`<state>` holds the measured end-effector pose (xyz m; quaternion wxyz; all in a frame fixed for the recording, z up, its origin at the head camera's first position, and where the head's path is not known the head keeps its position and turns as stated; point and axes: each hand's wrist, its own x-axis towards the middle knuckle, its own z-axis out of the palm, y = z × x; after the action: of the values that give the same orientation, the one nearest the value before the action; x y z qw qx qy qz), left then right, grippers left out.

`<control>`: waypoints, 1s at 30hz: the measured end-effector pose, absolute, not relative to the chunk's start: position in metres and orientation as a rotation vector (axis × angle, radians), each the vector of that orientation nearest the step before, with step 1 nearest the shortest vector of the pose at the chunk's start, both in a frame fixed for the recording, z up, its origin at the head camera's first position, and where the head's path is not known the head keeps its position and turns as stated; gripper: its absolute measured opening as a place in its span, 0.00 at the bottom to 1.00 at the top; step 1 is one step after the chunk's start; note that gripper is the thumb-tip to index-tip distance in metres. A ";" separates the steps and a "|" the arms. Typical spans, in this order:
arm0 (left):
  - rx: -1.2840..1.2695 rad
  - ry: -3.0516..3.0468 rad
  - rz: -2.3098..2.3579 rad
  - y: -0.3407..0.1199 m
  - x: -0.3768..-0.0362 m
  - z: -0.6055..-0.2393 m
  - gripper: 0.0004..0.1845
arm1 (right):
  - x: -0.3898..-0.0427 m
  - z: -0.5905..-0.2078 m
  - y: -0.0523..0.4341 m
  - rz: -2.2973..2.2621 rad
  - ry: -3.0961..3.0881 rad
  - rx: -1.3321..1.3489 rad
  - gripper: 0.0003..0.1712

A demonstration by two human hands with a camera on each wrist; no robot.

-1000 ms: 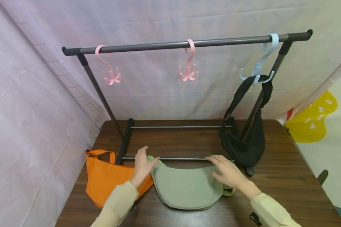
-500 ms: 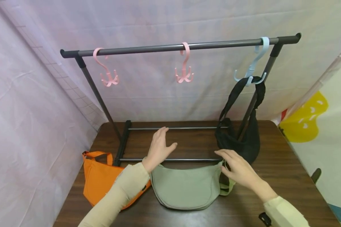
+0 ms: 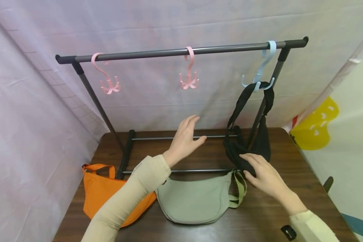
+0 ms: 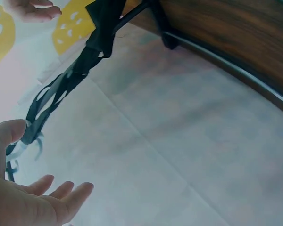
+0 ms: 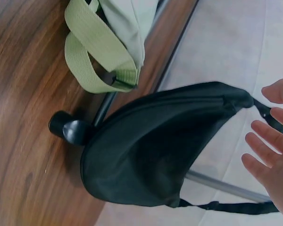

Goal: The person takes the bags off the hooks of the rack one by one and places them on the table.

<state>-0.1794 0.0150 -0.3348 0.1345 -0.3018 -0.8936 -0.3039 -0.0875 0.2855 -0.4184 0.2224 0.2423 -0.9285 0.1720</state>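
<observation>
Left hand point(image 3: 184, 141) and right hand point(image 3: 267, 174) apart, both relaxed and empty, the right near a black fabric bag point(image 5: 146, 146) hanging from a pale-blue plastic hook point(image 3: 260, 71), grey-green crescent-shaped bag point(image 3: 193, 201) and orange fabric bag point(image 3: 101, 191) on brown wooden table point(image 3: 251, 222)

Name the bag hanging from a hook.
The black bag: its strap loops over the blue hook. The orange bag and green bag lie on the table.
</observation>
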 end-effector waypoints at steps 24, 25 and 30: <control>-1.246 -2.180 -0.529 0.104 -0.204 -0.214 0.29 | -0.094 -0.400 0.310 0.495 -2.529 0.559 0.30; -1.247 -2.175 -0.515 0.107 -0.205 -0.210 0.29 | -0.095 -0.401 0.310 0.497 -2.530 0.559 0.30; -1.204 -2.183 -0.440 0.124 -0.212 -0.194 0.28 | -0.094 -0.403 0.308 0.503 -2.546 0.563 0.29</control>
<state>-0.2116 0.1240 -0.1936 0.3002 -0.4536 -0.8226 -0.1659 -0.0943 0.3079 -0.4033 0.2405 0.2056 -0.9307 0.1837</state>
